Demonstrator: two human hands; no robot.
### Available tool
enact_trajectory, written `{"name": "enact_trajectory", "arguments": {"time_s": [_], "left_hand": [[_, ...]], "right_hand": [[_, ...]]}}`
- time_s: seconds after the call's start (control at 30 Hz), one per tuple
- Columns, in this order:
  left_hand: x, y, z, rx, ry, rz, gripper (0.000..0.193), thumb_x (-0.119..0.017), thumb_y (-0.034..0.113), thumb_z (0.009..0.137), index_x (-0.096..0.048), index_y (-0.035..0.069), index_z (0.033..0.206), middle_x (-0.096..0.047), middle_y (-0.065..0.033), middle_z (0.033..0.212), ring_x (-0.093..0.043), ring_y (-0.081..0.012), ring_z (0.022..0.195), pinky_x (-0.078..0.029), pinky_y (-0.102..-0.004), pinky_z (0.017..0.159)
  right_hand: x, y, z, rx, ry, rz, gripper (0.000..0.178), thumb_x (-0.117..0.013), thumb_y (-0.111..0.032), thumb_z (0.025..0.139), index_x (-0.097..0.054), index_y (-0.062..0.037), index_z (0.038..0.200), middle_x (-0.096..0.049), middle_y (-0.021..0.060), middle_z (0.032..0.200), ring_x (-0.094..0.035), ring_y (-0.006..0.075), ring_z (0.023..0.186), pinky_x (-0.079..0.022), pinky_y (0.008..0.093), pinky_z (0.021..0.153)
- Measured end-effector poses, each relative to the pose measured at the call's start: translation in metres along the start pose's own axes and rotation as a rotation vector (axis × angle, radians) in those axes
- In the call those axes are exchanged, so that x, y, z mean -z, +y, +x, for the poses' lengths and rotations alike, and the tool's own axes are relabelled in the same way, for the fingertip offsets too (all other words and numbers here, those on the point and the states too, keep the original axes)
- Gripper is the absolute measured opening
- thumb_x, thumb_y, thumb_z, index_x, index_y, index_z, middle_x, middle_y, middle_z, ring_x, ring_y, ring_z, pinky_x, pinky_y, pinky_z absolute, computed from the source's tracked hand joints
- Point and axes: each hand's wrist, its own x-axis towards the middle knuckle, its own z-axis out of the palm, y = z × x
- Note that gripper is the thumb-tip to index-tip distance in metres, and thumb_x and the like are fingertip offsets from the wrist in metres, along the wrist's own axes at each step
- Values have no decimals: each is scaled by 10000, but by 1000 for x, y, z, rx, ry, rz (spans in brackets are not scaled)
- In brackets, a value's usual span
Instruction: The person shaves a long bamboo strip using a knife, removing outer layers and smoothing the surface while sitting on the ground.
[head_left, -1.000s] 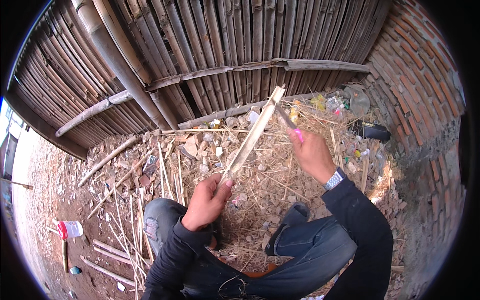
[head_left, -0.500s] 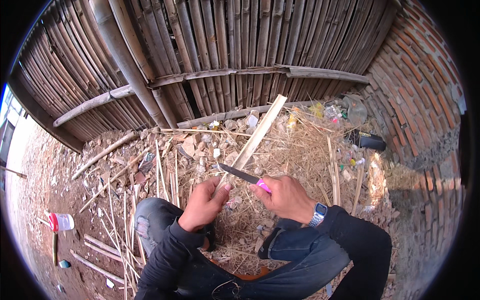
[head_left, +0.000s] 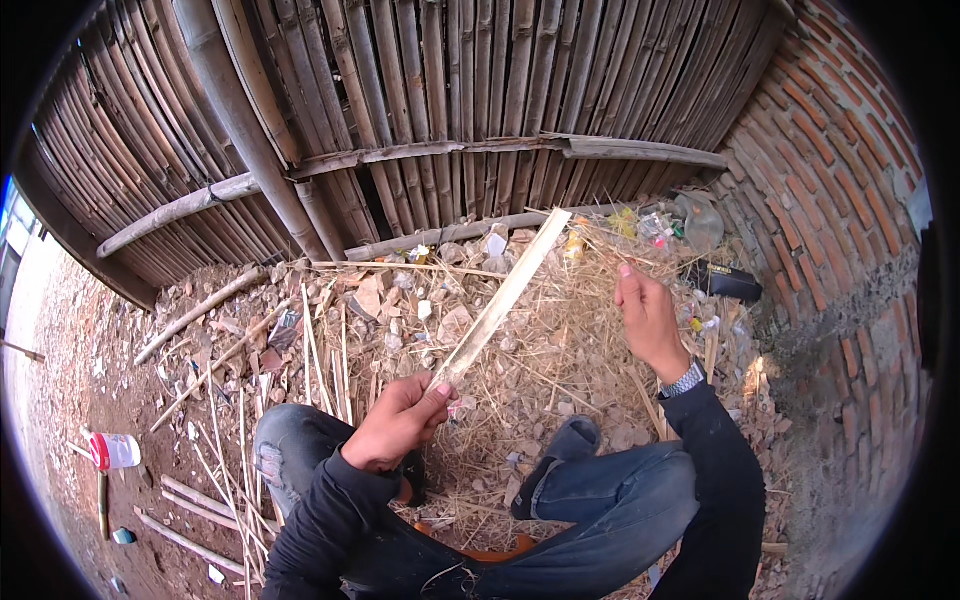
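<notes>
My left hand (head_left: pixel 400 418) is closed round the lower end of a flat, pale split-bamboo strip (head_left: pixel 508 295). The strip slants up and away to the right, its far end near the foot of the bamboo wall. My right hand (head_left: pixel 650 318), with a metal watch at its wrist, is raised to the right of the strip and apart from it. Its fingers are curled together; what they hold, if anything, cannot be made out. No knife can be picked out now. Both hands are above ground strewn with straw and shavings.
A bamboo wall (head_left: pixel 480 90) rises ahead, with a brick wall (head_left: pixel 850 260) on the right. Thin bamboo strips (head_left: pixel 225 470) and sticks lie at left, near a red-and-white container (head_left: pixel 115 451). Stones and litter line the wall's foot; a black case (head_left: pixel 727 281) lies at right.
My right hand has swung up and right, away from the strip. The pink-handled knife it held against the strip no longer shows. My left hand still grips the strip, nearly in place.
</notes>
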Motion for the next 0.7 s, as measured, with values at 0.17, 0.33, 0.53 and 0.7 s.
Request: {"name": "enact_trajectory", "arguments": {"time_s": [0.17, 0.33, 0.53, 0.7], "left_hand": [[-12, 11, -5, 113, -64, -109, 364, -441, 364, 1152, -595, 41, 1083, -448, 50, 695, -319, -39, 513, -266, -216, 456], [-14, 6, -1, 89, -176, -118, 361, -424, 356, 1158, -583, 47, 1061, -444, 42, 693, -316, -44, 505, -265, -220, 447], [-18, 8, 2, 130, -142, -111, 352, -429, 360, 1156, -568, 54, 1052, -423, 44, 678, -319, -42, 499, -260, -223, 434], [-16, 10, 3, 147, -130, -109, 352, -430, 362, 1155, -561, 55, 1043, -402, 50, 667, -302, -44, 492, -255, -227, 425]], "right_hand": [[-16, -34, -8, 19, -60, 115, 458, -461, -365, 1135, -660, 0, 945, -513, 90, 587, -513, 196, 524, -400, 371, 560], [-12, -12, 12, 62, 131, 94, 502, -478, -388, 1134, -632, -8, 845, -493, 22, 603, -467, 117, 550, -390, 327, 551], [-20, 2, 6, -38, -97, 248, 569, -494, -417, 1127, -564, -27, 718, -483, -4, 563, -454, 105, 530, -375, 328, 520], [-39, -23, -6, 142, -157, 123, 608, -491, -444, 1122, -533, -34, 675, -472, -6, 542, -448, 114, 493, -365, 338, 495]]}}
